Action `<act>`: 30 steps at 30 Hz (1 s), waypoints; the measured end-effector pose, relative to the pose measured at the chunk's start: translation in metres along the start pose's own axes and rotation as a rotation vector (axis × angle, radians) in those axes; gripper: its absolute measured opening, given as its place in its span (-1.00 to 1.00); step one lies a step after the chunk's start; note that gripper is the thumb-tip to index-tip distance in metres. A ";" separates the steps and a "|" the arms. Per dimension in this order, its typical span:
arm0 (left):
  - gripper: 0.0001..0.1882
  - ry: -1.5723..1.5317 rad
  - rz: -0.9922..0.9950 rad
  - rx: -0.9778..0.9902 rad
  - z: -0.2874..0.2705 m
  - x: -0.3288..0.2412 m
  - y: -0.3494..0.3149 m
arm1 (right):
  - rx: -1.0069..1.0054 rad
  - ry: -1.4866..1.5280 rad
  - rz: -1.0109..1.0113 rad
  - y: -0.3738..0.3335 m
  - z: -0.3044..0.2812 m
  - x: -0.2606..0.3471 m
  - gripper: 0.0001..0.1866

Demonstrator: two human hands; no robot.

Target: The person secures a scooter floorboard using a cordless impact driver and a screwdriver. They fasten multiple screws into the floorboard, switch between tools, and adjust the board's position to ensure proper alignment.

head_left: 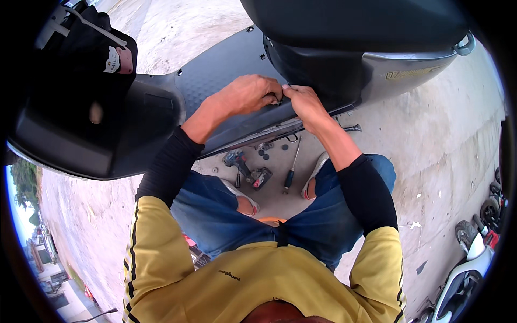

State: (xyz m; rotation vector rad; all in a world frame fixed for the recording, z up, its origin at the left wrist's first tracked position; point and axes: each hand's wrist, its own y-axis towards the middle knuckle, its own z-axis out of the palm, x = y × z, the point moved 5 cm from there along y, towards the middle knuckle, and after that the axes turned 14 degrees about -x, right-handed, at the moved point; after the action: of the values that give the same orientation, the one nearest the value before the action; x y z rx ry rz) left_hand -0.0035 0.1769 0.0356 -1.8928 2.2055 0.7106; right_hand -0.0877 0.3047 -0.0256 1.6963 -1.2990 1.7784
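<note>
Both my hands meet over the dark grey footboard (210, 75) of a scooter, close to the base of its black seat body (318, 70). My left hand (249, 95) has its fingers curled in a pinch near the board's edge. Right beside it, my right hand (306, 105) presses thumb and fingers together at the left fingertips. Something small and dark shows by the left fingertips, too tiny to name. What the right fingers hold, if anything, is hidden.
Between my feet on the concrete lie a cordless drill (237, 161), a screwdriver (291, 169) and several small dark round parts (263, 153). The scooter's black front section (70, 134) curves round on the left. Parked two-wheelers (466, 269) stand at the far right.
</note>
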 end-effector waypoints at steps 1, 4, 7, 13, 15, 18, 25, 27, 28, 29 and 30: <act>-0.82 0.022 0.012 0.014 -0.001 -0.002 0.001 | 0.004 0.018 0.009 0.000 0.000 0.000 -0.55; -0.84 0.103 0.054 0.073 -0.005 -0.009 0.007 | -0.038 0.058 0.046 -0.001 -0.001 -0.003 -0.50; -0.84 0.195 0.109 0.141 -0.003 -0.009 0.013 | -0.063 0.020 0.060 0.001 -0.003 -0.004 -0.45; -0.85 0.105 0.065 0.134 0.004 0.001 0.013 | -0.040 0.015 0.106 0.012 0.000 -0.016 -0.43; -0.86 0.063 0.027 0.144 0.006 0.004 0.014 | -0.019 0.041 0.118 0.013 0.000 -0.018 -0.44; -0.88 0.026 0.007 0.131 0.003 0.001 0.016 | -0.025 0.073 0.101 0.011 -0.001 -0.017 -0.47; -0.87 -0.103 -0.120 0.073 -0.002 0.005 0.014 | 0.006 0.070 0.070 0.002 0.000 -0.008 -0.50; -0.90 -0.143 -0.214 0.076 -0.012 0.004 0.011 | -0.043 0.059 0.073 -0.004 -0.002 -0.002 -0.52; -0.91 -0.292 -0.312 0.034 -0.012 0.009 0.004 | -0.065 0.054 0.075 -0.005 -0.002 0.000 -0.52; -0.92 -0.440 -0.409 -0.009 -0.010 0.014 -0.008 | -0.038 0.044 0.070 -0.003 -0.001 -0.001 -0.53; -0.92 -0.588 -0.505 -0.053 -0.006 0.018 -0.020 | -0.010 0.035 0.066 -0.001 -0.001 -0.003 -0.53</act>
State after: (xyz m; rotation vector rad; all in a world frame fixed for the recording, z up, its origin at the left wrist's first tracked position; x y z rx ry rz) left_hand 0.0137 0.1557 0.0285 -1.8349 1.3068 1.0516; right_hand -0.0873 0.3069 -0.0277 1.6269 -1.3608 1.8269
